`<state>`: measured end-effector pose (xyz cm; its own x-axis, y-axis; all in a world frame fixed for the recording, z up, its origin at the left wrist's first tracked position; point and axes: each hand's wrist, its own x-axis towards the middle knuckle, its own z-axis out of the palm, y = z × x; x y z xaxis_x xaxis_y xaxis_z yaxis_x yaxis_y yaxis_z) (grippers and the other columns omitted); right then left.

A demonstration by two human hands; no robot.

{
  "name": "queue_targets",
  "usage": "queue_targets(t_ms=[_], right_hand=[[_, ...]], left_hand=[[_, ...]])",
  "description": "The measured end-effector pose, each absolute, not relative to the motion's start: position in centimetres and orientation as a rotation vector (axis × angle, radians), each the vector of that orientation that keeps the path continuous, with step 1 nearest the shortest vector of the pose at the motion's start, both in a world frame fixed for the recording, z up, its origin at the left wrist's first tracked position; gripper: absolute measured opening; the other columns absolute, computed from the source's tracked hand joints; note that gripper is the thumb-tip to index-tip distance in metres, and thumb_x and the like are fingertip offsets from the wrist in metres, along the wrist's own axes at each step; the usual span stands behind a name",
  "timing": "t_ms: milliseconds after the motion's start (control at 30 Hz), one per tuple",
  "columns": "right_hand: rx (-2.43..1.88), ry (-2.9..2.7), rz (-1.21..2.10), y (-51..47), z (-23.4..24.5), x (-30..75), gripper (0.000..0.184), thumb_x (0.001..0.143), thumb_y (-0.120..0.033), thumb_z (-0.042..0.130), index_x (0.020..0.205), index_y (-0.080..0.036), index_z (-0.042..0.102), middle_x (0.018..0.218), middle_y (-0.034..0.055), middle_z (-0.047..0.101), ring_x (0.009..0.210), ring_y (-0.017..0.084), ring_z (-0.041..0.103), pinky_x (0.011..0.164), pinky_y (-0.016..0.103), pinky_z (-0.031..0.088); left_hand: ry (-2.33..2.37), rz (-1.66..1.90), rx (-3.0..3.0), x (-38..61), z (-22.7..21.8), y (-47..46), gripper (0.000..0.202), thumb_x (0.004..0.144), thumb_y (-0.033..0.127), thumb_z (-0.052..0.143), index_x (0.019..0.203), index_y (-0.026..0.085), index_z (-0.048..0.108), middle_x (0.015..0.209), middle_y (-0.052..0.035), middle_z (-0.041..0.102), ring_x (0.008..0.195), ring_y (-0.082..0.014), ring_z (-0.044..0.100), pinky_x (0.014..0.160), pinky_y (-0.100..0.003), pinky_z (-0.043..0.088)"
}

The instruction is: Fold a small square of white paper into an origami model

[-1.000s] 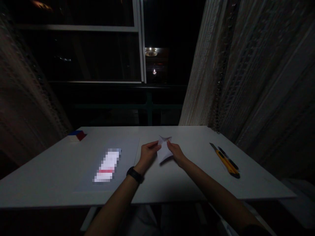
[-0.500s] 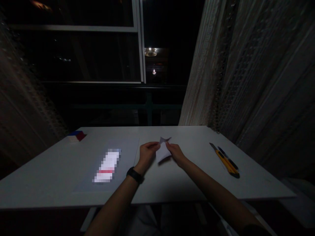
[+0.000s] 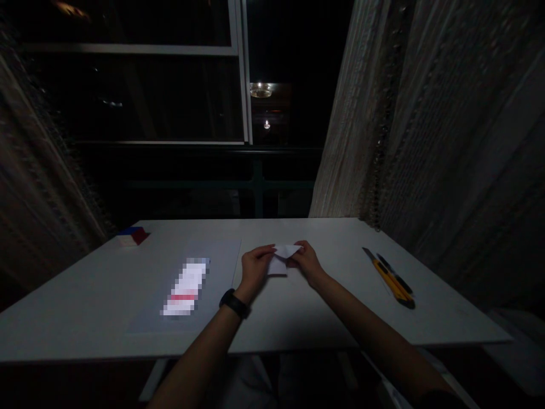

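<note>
A small folded piece of white paper (image 3: 281, 257) lies low over the white table (image 3: 323, 318), held between both hands. My left hand (image 3: 254, 267), with a black watch on its wrist, pinches the paper's left side. On the paper's right edge my right hand (image 3: 307, 261) is closed, fingers curled over the top fold. The room is dim, so the folds are hard to make out.
A yellow utility knife (image 3: 389, 278) and a dark pen (image 3: 395, 274) lie at the right of the table. A blurred-out flat item (image 3: 185, 287) rests on a grey mat (image 3: 213, 255) at the left. A small red-blue-white block (image 3: 133, 234) sits at the far left corner. Curtains hang on both sides.
The paper stood up tilted with points showing; now it is folded down flatter and lower. My right hand has moved up over its top edge.
</note>
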<state>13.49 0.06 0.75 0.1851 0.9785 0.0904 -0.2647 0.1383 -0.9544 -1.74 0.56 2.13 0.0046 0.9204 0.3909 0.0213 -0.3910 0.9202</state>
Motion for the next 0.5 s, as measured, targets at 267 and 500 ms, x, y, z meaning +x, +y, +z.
queue_targets(t_ms=[267,500], right_hand=[[-0.761,-0.888,1.38,-0.4,1.63,14.23,0.025,0.068,-0.04,0.06,0.07,-0.016,0.061,0.077,0.007,0.064,0.079,0.021,0.06,0.074,0.037,0.048],[-0.824,-0.962,1.317,-0.11,1.32,13.48,0.036,0.053,-0.029,0.076,0.084,-0.014,0.066,0.074,0.0036,0.065,0.074,0.018,0.059,0.072,0.031,0.043]], left_hand=[[1.062,1.639,1.716,-2.12,2.09,0.37,0.02,0.07,0.012,0.055,0.075,0.021,0.071,0.093,-0.0053,0.068,0.087,-0.0191,0.061,0.087,-0.037,0.045],[0.951,1.564,1.852,-1.92,2.13,0.11,0.021,0.068,0.01,0.056,0.074,0.023,0.071,0.097,-0.0041,0.067,0.09,-0.0191,0.061,0.087,-0.036,0.045]])
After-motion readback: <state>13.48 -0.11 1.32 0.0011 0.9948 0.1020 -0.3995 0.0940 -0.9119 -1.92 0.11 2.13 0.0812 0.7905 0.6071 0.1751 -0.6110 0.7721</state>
